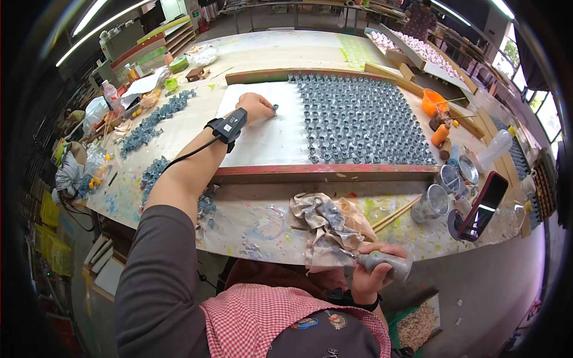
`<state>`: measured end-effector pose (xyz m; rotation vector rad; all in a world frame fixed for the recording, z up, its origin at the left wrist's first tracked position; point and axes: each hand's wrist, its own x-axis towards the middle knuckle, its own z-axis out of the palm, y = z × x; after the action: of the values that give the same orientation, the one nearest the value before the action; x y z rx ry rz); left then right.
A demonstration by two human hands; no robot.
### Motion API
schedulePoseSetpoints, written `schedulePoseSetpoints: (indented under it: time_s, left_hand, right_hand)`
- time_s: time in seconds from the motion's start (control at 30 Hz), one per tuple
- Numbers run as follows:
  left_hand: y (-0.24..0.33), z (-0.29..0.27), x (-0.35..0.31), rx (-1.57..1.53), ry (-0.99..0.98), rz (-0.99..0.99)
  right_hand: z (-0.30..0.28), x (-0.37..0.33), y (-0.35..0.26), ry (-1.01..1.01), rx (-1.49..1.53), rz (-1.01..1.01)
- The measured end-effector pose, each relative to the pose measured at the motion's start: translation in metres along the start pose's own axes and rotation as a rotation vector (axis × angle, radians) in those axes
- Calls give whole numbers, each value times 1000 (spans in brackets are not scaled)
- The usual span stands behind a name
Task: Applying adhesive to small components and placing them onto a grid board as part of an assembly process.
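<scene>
My left hand [256, 107] reaches over the bare white part of a wooden-edged tray [328, 170], its fingertips closed on a small blue-grey figurine [275, 108]. Many more small blue-grey figurines [364, 119] stand in close rows over the tray's right part. At the table's front edge, my right hand [367, 277] is wrapped round a squeeze bottle [389, 264] with grey contents. Its thin nozzle points left, by a stained, crumpled cloth [322, 215]. Loose blue-grey figurines [158, 122] lie in heaps left of the tray, some partly behind my left forearm.
Right of the tray stand an orange cup [434, 101], an orange bottle [440, 135], clear plastic cups [434, 201] and a phone on a stand [484, 206]. Wooden sticks [395, 216] lie near the cloth. Trays of pink pieces [424, 51] rest far right; a person [421, 21] is beyond.
</scene>
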<state>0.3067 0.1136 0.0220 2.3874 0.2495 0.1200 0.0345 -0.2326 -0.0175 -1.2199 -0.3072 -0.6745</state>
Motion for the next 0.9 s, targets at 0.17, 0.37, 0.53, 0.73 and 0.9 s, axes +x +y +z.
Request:
schedulePoseSetpoints:
  time_s: [0.17, 0.37, 0.53, 0.73, 0.9]
  left_hand:
    - [2, -2, 40, -147, 45, 98]
    - [23, 19, 82, -6, 211, 5]
    - [32, 20, 96, 50, 256, -116]
    - [34, 26, 97, 88, 204, -140]
    - [38, 34, 99, 73, 265, -151]
  right_hand:
    - [-2, -1, -3, -40, -65, -32]
    - [-5, -6, -2, -40, -84, -17]
    - [-46, -7, 20, -334, 66, -106]
    - [-18, -2, 12, -142, -33, -233]
    - [-47, 4, 11, -480, 68, -108]
